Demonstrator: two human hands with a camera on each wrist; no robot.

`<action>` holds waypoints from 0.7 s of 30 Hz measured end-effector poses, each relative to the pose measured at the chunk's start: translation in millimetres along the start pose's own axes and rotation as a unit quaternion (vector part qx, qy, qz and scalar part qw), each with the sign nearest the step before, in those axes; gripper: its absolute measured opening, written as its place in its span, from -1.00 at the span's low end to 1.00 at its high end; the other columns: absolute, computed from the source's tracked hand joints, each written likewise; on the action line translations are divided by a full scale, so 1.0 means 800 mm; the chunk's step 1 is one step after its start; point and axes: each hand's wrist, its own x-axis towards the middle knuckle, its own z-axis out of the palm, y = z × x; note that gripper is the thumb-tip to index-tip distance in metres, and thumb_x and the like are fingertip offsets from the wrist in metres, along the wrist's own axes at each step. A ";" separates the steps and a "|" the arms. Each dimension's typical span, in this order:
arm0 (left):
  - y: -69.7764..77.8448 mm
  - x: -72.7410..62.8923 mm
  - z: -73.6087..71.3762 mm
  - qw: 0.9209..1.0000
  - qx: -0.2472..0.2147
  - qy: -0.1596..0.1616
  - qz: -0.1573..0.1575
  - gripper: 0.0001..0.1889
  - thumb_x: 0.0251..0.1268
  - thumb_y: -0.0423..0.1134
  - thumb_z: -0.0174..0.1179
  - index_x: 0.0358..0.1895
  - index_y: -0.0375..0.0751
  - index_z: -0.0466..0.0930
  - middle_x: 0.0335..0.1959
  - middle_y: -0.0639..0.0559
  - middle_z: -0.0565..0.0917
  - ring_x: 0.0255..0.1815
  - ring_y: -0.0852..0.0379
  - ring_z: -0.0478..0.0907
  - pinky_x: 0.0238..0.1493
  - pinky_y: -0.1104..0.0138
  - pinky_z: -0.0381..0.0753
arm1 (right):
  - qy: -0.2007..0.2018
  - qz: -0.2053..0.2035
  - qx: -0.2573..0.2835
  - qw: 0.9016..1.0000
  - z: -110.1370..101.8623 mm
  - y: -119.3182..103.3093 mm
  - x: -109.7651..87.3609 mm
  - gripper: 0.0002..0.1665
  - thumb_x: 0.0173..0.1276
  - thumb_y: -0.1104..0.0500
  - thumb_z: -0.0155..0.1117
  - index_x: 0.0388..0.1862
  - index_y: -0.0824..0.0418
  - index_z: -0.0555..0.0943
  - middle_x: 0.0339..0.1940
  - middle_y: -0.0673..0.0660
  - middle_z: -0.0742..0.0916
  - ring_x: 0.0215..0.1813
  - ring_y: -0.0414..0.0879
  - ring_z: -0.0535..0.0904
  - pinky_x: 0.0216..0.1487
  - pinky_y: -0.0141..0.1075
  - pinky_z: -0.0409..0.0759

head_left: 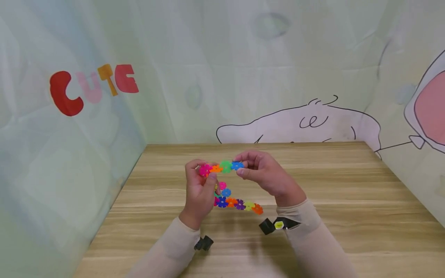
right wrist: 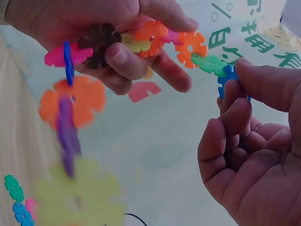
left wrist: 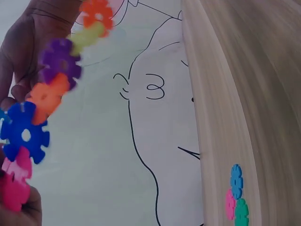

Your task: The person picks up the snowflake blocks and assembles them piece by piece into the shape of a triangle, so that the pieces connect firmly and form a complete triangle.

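Note:
Both hands hold a chain of interlocking snowflake discs above the table. My left hand grips its middle; in the right wrist view a dark brown disc and a yellow disc lie among its fingers. At the chain's upper end, a blue disc is pinched between the thumb and index finger of my right hand. It joins a green disc. The other part of the chain hangs below the left hand, with blue, orange, purple and yellow discs, ending in an orange disc.
Loose discs lie on the wooden table beyond the hands: a blue disc, a pink disc and a green disc. A printed curtain stands behind and to the left of the table.

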 end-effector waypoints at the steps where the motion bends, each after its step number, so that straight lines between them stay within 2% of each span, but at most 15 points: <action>1: -0.001 0.000 -0.001 1.000 0.000 -0.006 0.001 -0.68 0.67 -0.44 -0.07 0.20 -0.48 0.01 -0.03 -0.15 0.56 -0.65 0.09 0.43 -0.58 0.39 0.62 | -0.003 0.003 -0.004 1.000 0.000 0.001 0.001 -0.68 0.49 0.36 0.33 0.17 0.42 0.60 -0.19 0.12 0.68 -0.14 0.02 0.63 -0.05 -0.34 0.72; 3: -0.003 0.000 -0.002 1.000 -0.003 -0.018 0.003 -0.70 0.68 -0.42 -0.07 0.19 -0.47 0.04 -0.02 -0.24 0.57 -0.68 0.08 0.44 -0.61 0.37 0.61 | -0.006 0.010 -0.007 1.000 0.001 0.002 0.002 -0.68 0.49 0.35 0.33 0.17 0.39 0.61 -0.19 0.12 0.69 -0.12 0.07 0.63 -0.05 -0.34 0.72; 8: -0.002 0.003 -0.002 0.999 -0.016 -0.042 0.003 -0.77 0.66 -0.47 -0.08 0.20 -0.45 0.17 -0.47 -0.08 0.46 -0.70 0.12 0.37 -0.67 0.38 0.52 | -0.018 0.010 -0.010 1.000 0.003 0.004 0.004 -0.69 0.49 0.34 0.33 0.16 0.40 0.61 -0.22 0.12 0.69 -0.13 0.06 0.62 -0.06 -0.34 0.70; 10: -0.001 0.004 -0.002 0.999 -0.025 -0.046 0.004 -0.79 0.66 -0.47 -0.07 0.19 -0.46 0.21 -0.57 -0.04 0.38 -0.70 0.13 0.34 -0.69 0.38 0.48 | -0.024 0.007 -0.013 1.000 0.005 0.005 0.005 -0.70 0.50 0.33 0.32 0.15 0.41 0.61 -0.23 0.11 0.69 -0.14 0.04 0.62 -0.06 -0.33 0.70; 17: -0.001 0.005 -0.001 0.998 -0.049 -0.047 0.016 -0.79 0.69 -0.41 -0.08 0.14 -0.52 0.23 -0.63 -0.05 0.36 -0.74 0.12 0.33 -0.75 0.38 0.42 | -0.030 0.003 0.002 1.000 0.005 0.010 0.006 -0.71 0.51 0.35 0.29 0.14 0.44 0.59 -0.23 0.09 0.68 -0.15 -0.02 0.61 -0.06 -0.34 0.70; 21: -0.001 0.004 -0.001 0.997 -0.053 -0.052 0.013 -0.79 0.69 -0.39 -0.07 0.13 -0.51 0.24 -0.62 -0.04 0.36 -0.74 0.13 0.32 -0.75 0.38 0.42 | -0.040 0.000 0.008 0.999 0.004 0.011 0.006 -0.71 0.51 0.36 0.29 0.14 0.46 0.58 -0.23 0.09 0.68 -0.17 -0.06 0.61 -0.06 -0.35 0.70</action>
